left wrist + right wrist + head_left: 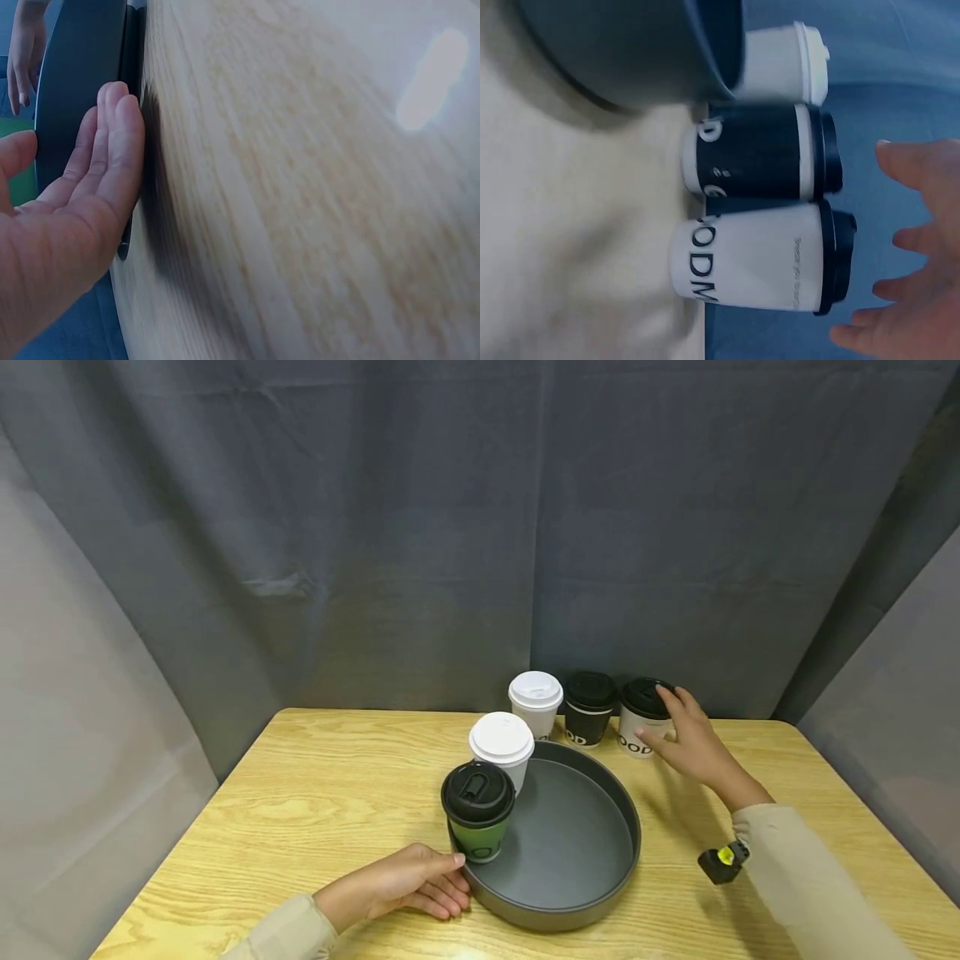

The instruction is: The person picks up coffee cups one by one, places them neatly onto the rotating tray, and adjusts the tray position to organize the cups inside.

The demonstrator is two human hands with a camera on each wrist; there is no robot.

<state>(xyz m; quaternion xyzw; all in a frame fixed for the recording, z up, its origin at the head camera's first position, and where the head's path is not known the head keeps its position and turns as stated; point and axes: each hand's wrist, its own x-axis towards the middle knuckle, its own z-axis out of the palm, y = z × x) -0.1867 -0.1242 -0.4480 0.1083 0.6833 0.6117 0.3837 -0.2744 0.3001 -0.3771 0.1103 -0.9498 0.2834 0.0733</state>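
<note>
A round dark grey tray (573, 835) sits on the wooden table. Within it stand a green paper cup (477, 837) with a black lid and, behind that, a white-lidded white cup (502, 740). My left hand (416, 883) is at the tray's near left side, thumb at the rim and fairly straight fingers (124, 150) along the outer wall. Over at the back right, my right hand (693, 743) reaches toward a white cup (757, 259) with a black lid. Its fingers (904, 161) are spread and stand apart from that cup in the right wrist view.
Beside the black-lidded white cup, a black cup (588, 722) and another white-lidded cup (536, 693) line the table's back edge, behind the tray. A grey curtain (420, 543) hangs behind the wooden table (300, 802). A small black device (723, 862) is on the right wrist.
</note>
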